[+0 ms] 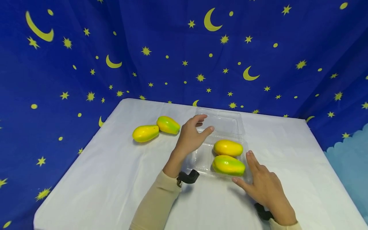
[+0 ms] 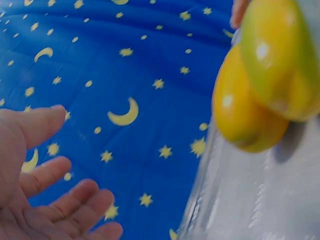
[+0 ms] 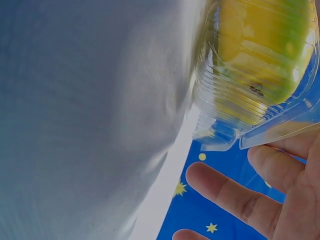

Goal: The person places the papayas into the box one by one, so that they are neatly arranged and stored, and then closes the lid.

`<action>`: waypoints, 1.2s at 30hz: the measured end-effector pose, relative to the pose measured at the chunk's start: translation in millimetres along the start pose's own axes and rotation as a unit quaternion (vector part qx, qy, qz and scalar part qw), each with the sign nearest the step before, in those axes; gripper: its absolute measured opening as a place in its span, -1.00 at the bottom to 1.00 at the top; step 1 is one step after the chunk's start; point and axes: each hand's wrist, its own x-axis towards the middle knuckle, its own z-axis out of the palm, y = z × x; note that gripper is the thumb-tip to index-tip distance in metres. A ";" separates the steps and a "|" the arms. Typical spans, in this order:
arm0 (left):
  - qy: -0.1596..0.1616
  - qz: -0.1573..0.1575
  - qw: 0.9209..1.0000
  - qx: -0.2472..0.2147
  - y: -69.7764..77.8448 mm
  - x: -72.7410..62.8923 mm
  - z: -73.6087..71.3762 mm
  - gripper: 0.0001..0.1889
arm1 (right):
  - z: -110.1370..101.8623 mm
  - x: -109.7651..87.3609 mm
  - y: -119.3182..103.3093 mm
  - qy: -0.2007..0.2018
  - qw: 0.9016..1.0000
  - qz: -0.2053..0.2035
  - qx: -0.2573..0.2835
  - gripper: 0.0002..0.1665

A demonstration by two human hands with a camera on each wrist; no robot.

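Toward the left of the white table (image 1: 86,191), two yellow-green papayas (image 1: 145,133) lie close together; next, the left hand (image 1: 190,135), loosely spread and empty, is at the left side of a clear, open container (image 1: 202,159) holding two more papayas (image 1: 228,165); by its right edge, the right hand (image 1: 265,183), fingers extended, grips nothing

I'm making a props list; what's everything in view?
Table: one, white, centre
Container: one, clear, open on table
Lid: one, clear, container's far side
Boxed fruits: two, yellow-green, container's right
Loose fruits: two, yellow-green, table's left
Backdrop: one, blue with yellow stars and moons, behind
Patch: one, light blue, right edge
Wrist mounts: two, black, near cuffs
Sleeves: two, beige, front
Left hand: one, bare, container's left
Right hand: one, bare, container's right
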 end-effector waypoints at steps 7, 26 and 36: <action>0.060 0.060 0.995 -0.045 -1.5 4.5 -19.4 -0.50 | 2.3 0.9 0.7 0.007 1.000 -0.004 0.002 0.35; 0.167 0.054 0.982 0.065 -41.6 -2.7 -83.3 -0.51 | -4.1 9.1 -1.5 0.009 1.000 -0.013 0.006 0.35; 0.182 0.020 0.980 0.084 -72.2 -22.0 -107.9 -0.48 | -1.0 3.1 2.3 0.007 1.000 -0.004 0.011 0.34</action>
